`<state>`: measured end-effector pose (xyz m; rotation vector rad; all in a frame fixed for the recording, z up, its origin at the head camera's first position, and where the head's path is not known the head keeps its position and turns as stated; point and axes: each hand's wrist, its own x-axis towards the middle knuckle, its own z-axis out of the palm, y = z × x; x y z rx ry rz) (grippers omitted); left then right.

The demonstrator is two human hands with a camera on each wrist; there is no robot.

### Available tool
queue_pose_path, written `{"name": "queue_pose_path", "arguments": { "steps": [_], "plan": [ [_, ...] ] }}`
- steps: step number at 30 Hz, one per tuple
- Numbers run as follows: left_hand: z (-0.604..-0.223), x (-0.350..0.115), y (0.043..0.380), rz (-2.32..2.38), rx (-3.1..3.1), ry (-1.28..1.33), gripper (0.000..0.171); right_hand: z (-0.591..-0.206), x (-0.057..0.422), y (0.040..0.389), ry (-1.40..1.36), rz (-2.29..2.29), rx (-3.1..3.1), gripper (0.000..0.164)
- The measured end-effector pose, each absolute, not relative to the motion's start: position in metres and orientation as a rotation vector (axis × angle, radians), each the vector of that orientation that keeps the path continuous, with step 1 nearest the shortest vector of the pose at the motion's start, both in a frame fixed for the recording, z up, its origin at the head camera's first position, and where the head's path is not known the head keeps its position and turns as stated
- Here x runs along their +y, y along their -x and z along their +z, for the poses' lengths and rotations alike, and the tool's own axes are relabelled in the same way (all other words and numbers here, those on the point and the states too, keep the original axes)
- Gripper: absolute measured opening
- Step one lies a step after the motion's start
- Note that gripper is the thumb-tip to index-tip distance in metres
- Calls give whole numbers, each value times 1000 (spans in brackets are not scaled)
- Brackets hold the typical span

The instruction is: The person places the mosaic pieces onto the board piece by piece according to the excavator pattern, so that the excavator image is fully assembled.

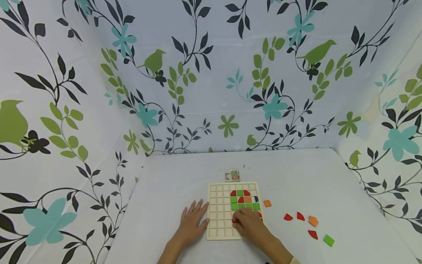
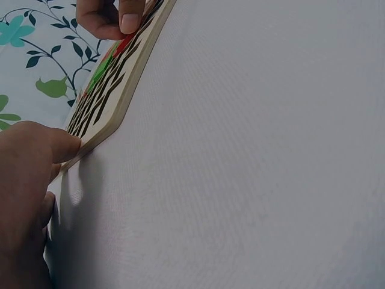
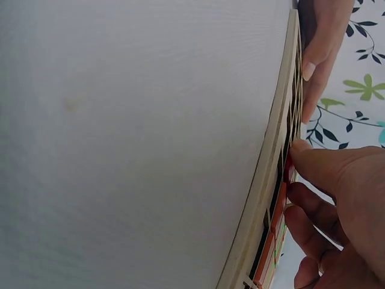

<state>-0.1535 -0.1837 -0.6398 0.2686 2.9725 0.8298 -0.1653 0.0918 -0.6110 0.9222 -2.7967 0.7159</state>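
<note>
A wooden grid board (image 1: 215,216) lies on the white tabletop. Along its left edge rests my left hand (image 1: 194,222), fingers spread and relaxed; the thumb touches the rim in the left wrist view. My right hand (image 1: 252,225) is over the board's lower right part, pinching a small red piece (image 3: 290,167) between thumb and fingertip at a cell. Above that hand, red quarter-circles (image 1: 233,193), green squares (image 1: 234,206), an orange square (image 1: 248,199) and a blue-and-white piece (image 1: 255,199) fill cells. The right hand hides some cells and pieces under it.
A small patterned card (image 1: 232,175) lies beyond the board's far edge. Right of the board are a loose orange square (image 1: 267,203), red quarter-circles (image 1: 288,217), more orange (image 1: 313,220) and a green square (image 1: 328,240). Leaf-printed cloth (image 1: 227,91) surrounds the table.
</note>
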Motion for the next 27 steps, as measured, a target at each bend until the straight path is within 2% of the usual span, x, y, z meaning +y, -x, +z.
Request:
{"name": "queue_pose_path", "arguments": {
  "steps": [18, 22, 27],
  "plan": [
    [-641, -186, 156, 845, 2971, -289, 60, -607, 90, 162, -830, 684, -2811, 18],
    [-639, -184, 154, 847, 2954, -275, 60, -609, 102, 161, -717, 737, -2865, 17],
    [-640, -185, 154, 844, 2964, -275, 60, -602, 135, 167, -442, 795, -2988, 17]
  ]
}}
